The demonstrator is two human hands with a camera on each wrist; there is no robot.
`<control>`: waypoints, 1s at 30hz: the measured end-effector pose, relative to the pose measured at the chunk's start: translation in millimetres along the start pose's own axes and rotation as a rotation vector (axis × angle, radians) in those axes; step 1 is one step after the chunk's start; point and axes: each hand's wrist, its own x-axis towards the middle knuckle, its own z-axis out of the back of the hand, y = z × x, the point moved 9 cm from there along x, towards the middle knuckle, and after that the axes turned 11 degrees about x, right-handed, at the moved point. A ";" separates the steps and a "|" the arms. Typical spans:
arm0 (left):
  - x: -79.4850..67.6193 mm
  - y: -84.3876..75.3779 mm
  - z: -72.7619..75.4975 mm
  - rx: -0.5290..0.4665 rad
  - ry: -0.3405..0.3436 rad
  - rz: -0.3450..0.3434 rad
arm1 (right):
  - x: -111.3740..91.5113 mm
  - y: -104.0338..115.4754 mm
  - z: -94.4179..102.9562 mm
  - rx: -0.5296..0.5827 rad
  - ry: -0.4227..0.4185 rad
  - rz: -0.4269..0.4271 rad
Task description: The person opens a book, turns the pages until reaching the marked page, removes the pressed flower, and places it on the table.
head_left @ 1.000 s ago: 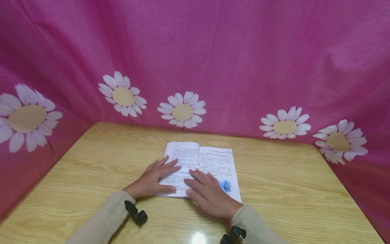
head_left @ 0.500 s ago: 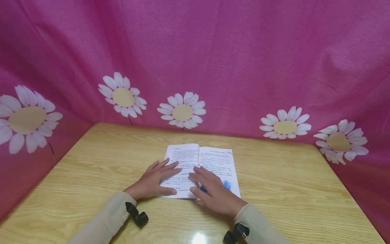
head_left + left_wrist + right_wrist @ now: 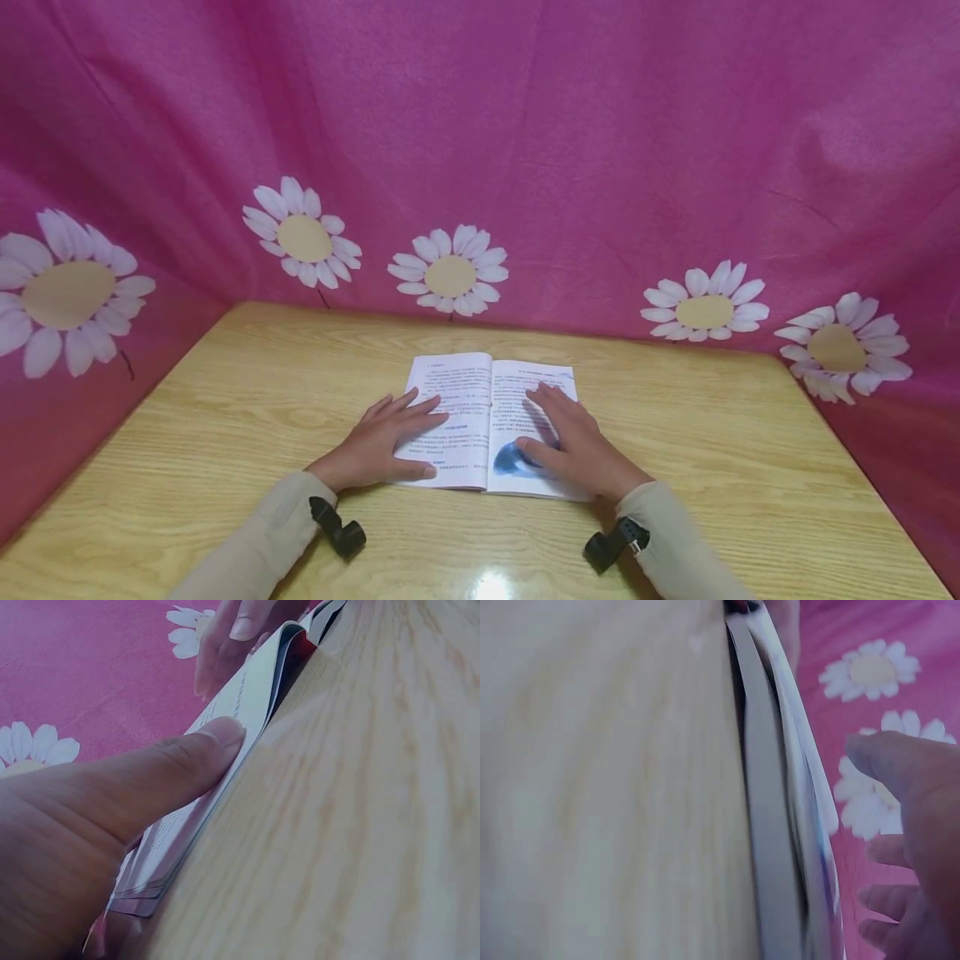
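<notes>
An open book (image 3: 453,442) with printed text lies on the wooden table. My left hand (image 3: 378,442) rests on its left page with fingers spread; in the left wrist view the thumb (image 3: 221,735) lies on the page near the lower edge. Over the right page, which carries a blue picture (image 3: 513,460), is my right hand (image 3: 588,446), its fingers extended. The right wrist view shows that hand (image 3: 922,817) a little above the book's pages (image 3: 802,772), with a gap below the thumb. Part of the right page is hidden under this hand.
The wooden table (image 3: 247,400) spreads around the book on all sides. Behind it and at its sides hangs a pink cloth (image 3: 570,167) printed with white daisies. Black wrist cameras (image 3: 341,529) sit on both sleeves.
My right hand has moved right, from the left page and middle fold to over the right page, uncovering the fold and the blue picture. My left hand has stayed almost still.
</notes>
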 end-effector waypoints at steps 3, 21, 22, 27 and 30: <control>0.2 -0.5 0.2 -0.002 0.002 0.001 | -0.1 -10.8 8.7 0.000 -0.018 -0.041; -0.9 -0.2 -0.3 -0.013 0.017 0.022 | 0.2 -46.7 22.0 -0.034 -0.118 -0.080; -1.0 0.0 0.2 -0.013 0.014 0.022 | 0.6 -46.2 21.1 -0.036 -0.118 -0.075; -0.7 0.4 0.3 0.002 0.011 0.017 | -0.1 -44.0 18.6 -0.058 -0.114 -0.067; -0.4 -0.7 0.9 0.001 0.007 0.010 | -0.3 -43.5 17.6 -0.086 -0.106 -0.059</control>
